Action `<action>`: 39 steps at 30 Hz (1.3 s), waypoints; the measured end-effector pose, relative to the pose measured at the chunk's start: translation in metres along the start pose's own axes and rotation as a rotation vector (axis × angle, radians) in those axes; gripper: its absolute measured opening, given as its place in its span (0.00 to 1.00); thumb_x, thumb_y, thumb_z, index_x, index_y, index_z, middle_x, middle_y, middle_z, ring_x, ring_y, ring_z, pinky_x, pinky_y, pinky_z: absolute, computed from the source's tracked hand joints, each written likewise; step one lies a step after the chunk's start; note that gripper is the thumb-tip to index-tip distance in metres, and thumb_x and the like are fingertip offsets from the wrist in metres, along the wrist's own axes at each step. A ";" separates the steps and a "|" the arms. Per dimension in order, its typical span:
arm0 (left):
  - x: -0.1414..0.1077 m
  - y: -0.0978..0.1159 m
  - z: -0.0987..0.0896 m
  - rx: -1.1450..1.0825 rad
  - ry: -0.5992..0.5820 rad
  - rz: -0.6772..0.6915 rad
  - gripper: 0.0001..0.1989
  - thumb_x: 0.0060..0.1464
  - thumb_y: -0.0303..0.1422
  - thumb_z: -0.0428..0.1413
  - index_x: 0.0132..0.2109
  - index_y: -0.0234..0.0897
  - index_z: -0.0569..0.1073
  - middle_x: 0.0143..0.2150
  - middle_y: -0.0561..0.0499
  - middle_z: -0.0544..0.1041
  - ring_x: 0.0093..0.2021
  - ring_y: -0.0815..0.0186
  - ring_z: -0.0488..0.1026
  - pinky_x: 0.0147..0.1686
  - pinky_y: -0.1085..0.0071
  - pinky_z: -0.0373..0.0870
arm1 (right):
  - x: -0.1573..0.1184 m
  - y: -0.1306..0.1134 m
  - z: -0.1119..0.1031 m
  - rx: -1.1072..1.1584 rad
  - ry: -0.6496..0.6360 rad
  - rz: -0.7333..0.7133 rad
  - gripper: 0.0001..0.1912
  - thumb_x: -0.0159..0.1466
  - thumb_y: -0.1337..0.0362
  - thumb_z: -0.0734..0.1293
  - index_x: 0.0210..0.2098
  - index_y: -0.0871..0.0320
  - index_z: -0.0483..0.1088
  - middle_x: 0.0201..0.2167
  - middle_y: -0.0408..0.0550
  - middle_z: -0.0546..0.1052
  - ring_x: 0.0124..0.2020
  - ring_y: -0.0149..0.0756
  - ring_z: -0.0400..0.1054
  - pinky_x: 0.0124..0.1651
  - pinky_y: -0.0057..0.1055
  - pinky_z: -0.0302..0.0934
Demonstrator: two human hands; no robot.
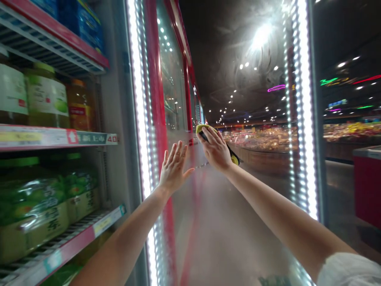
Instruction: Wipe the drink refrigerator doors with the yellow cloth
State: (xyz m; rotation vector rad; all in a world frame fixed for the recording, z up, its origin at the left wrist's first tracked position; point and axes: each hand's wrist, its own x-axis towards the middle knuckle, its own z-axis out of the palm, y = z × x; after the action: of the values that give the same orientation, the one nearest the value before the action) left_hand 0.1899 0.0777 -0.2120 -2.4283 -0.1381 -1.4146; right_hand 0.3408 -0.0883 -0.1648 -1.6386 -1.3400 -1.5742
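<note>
My right hand (216,149) presses a yellow-and-dark cleaning cloth (203,128) against the glass door (244,226). Part of the cloth shows past the fingertips and more below the wrist side; the palm hides the rest. To the left, my left hand (175,165) is open, its fingers spread and nothing in it. It is held up flat close to the glass, though I cannot tell whether it touches. Smeary streaks catch the light high on the pane.
At left, cooler shelves (56,137) hold bottled drinks (47,95) and wrapped green-capped packs (32,210). Bright LED strips (305,107) run up the door's side and the cooler frame. Red-framed cooler doors (160,99) continue ahead. A red counter (367,182) stands at right.
</note>
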 end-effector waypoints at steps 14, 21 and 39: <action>-0.030 -0.039 -0.002 0.065 0.013 -0.051 0.48 0.63 0.46 0.56 0.77 0.37 0.38 0.78 0.37 0.44 0.77 0.48 0.39 0.73 0.41 0.41 | 0.028 -0.046 0.033 0.077 -0.003 -0.057 0.32 0.71 0.68 0.60 0.72 0.46 0.56 0.73 0.46 0.60 0.75 0.44 0.49 0.77 0.52 0.44; -0.034 -0.053 -0.009 0.090 0.065 -0.125 0.49 0.63 0.47 0.56 0.77 0.36 0.38 0.77 0.36 0.48 0.78 0.48 0.42 0.74 0.41 0.37 | 0.025 -0.033 0.023 0.052 -0.004 0.037 0.31 0.70 0.70 0.60 0.70 0.45 0.61 0.73 0.47 0.60 0.75 0.49 0.50 0.76 0.60 0.43; -0.055 -0.076 -0.032 0.232 -0.035 -0.114 0.42 0.63 0.41 0.56 0.76 0.32 0.47 0.77 0.38 0.51 0.77 0.50 0.43 0.74 0.44 0.44 | 0.103 -0.106 0.072 0.175 0.010 -0.114 0.29 0.71 0.73 0.59 0.69 0.47 0.63 0.69 0.46 0.67 0.72 0.42 0.56 0.77 0.56 0.43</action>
State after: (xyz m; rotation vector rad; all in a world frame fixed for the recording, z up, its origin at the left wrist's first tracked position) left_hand 0.1173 0.1432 -0.2270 -2.2851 -0.4303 -1.3216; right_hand 0.2639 0.0471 -0.1112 -1.4709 -1.5428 -1.4799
